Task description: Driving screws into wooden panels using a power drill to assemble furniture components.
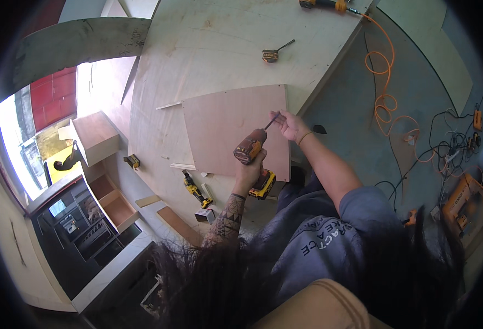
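Observation:
A cordless drill with a red-brown body and a yellow-black battery is gripped in my left hand. Its long thin bit points up and to the right. My right hand is pinched at the bit's tip; whether a screw sits between the fingers is too small to tell. Beneath both hands lies a pinkish plywood panel with small dark spots near its edges. The panel rests on a large pale worktable.
On the table lie a tape measure, a yellow-black power tool, another small yellow-black tool and wood strips. An orange air hose coils across the floor at right, near tangled cables and an orange case. Wooden boxes stand at left.

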Action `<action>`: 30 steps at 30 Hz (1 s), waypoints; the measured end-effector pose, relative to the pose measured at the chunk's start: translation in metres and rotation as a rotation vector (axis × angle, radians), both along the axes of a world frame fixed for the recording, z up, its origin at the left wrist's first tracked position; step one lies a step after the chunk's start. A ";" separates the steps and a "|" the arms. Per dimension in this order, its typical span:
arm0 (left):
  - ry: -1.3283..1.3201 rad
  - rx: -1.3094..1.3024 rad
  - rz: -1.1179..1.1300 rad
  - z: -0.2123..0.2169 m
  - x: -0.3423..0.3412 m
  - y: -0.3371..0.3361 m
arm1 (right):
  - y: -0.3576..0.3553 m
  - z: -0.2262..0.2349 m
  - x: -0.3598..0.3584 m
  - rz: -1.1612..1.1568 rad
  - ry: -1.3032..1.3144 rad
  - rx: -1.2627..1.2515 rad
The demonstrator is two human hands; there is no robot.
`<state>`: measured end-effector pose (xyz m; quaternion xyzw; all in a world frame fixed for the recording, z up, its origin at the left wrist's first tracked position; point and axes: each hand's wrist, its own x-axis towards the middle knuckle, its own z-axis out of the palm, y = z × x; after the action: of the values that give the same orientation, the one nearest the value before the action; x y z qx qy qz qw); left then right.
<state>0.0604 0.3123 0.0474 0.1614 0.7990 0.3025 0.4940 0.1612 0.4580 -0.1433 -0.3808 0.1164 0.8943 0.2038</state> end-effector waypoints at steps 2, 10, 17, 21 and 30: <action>0.037 -0.020 0.007 -0.012 -0.002 0.016 | 0.008 -0.008 -0.010 -0.060 -0.032 -0.009; 0.176 -0.205 -0.125 -0.013 -0.009 0.090 | 0.026 -0.038 -0.039 0.063 -0.327 0.056; 0.223 -0.242 -0.200 -0.006 -0.006 0.120 | 0.023 -0.063 -0.042 -0.035 -0.371 0.110; 0.240 -0.263 -0.230 -0.006 -0.010 0.125 | 0.023 -0.058 -0.047 -0.042 -0.389 0.075; 0.245 -0.232 -0.281 -0.009 -0.012 0.130 | 0.024 -0.057 -0.044 -0.035 -0.379 0.080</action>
<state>0.0481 0.4420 0.0379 0.2490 0.8522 0.1148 0.4457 0.1169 0.4816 -0.2006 -0.5321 0.0467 0.8068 0.2525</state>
